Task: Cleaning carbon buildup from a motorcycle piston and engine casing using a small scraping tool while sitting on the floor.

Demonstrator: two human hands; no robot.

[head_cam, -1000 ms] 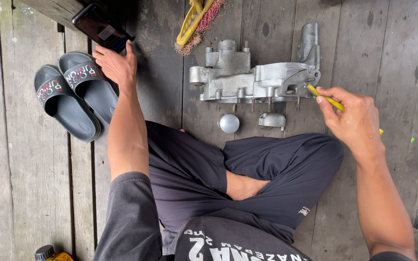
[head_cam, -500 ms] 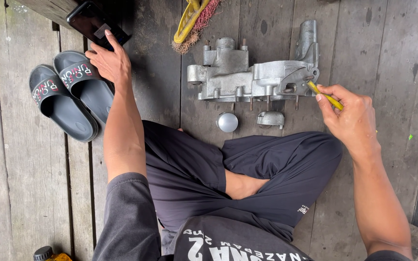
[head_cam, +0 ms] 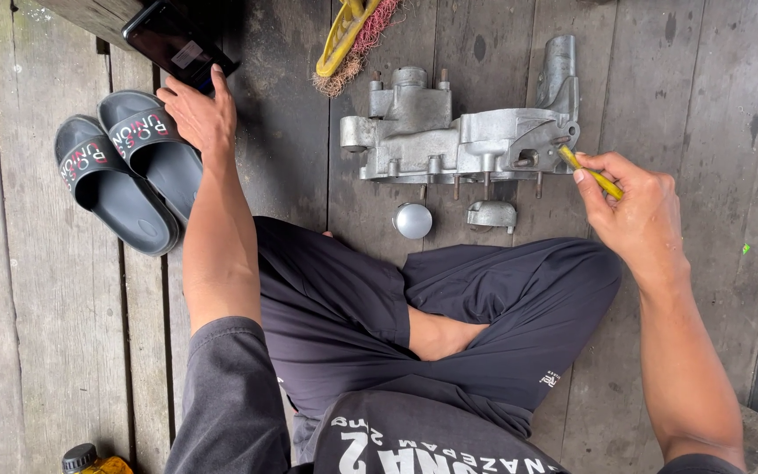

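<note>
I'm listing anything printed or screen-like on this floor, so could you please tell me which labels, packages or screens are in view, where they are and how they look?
Phone: top left, under the left hand; dark rectangular screen, small pale patch.
Slippers: left, on the planks; grey, red-and-white strap lettering.
Bottle: bottom-left edge; black cap, yellow body.

Dark short-sleeved shirt, black trousers

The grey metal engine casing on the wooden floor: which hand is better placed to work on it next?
The right hand. It holds a thin yellow tool whose tip meets the right end of the grey metal engine casing. The left hand is far away, at a dark phone beside grey sandals.
</note>
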